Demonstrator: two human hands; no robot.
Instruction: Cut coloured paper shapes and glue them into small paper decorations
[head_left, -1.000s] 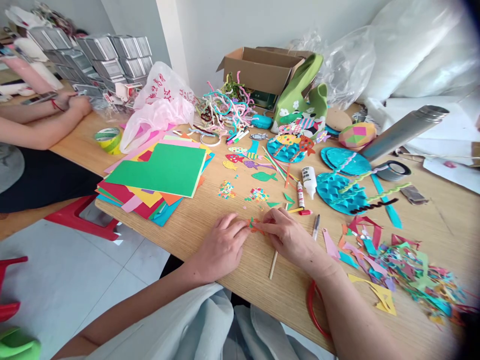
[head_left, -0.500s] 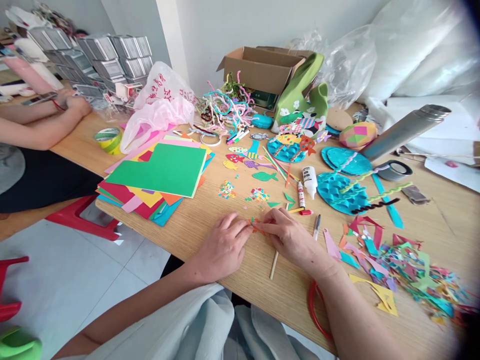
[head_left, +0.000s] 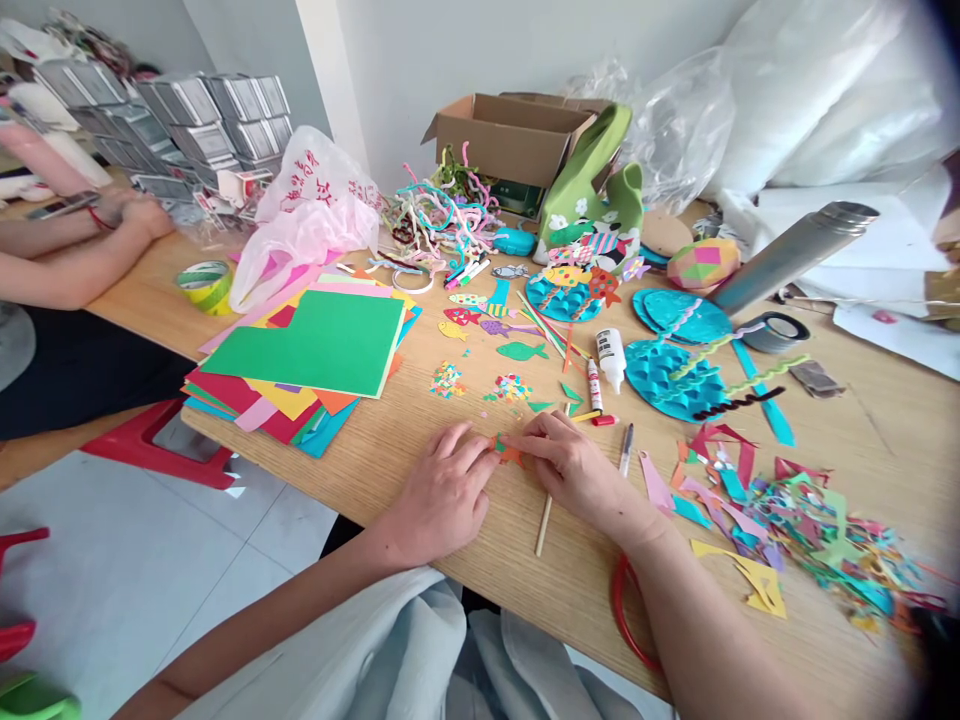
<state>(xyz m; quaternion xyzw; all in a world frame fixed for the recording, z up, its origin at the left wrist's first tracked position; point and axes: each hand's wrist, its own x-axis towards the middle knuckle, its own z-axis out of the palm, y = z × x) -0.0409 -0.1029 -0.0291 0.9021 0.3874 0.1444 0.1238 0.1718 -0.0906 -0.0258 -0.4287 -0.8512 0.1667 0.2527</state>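
Observation:
A small orange paper cut-out (head_left: 513, 456) with green on it lies on the table between my hands. My left hand (head_left: 444, 488) rests low on the tabletop, fingers stretched out, its fingertips at the cut-out's left edge. From the other side my right hand (head_left: 564, 462) bends over the piece, its fingers close together and the index fingertip pressing on it. Part of the cut-out is hidden by the fingers. A thin wooden stick (head_left: 544, 525) runs under my right hand. Just beyond lie two small heaps of confetti, a left heap (head_left: 448, 379) and a right heap (head_left: 513, 387).
Coloured paper sheets (head_left: 330, 340) are stacked at left. Beyond my right hand are a glue bottle (head_left: 611, 358), a marker (head_left: 595, 385) and fish cut-outs (head_left: 523, 351). Paper scraps (head_left: 817, 540) lie at right, red-handled scissors (head_left: 621, 610) at the front edge. Another person's hands (head_left: 135, 215) rest far left.
My right index finger has shifted slightly, and more of the orange cut-out shows. The whole view has moved a little; my left hand stays in place.

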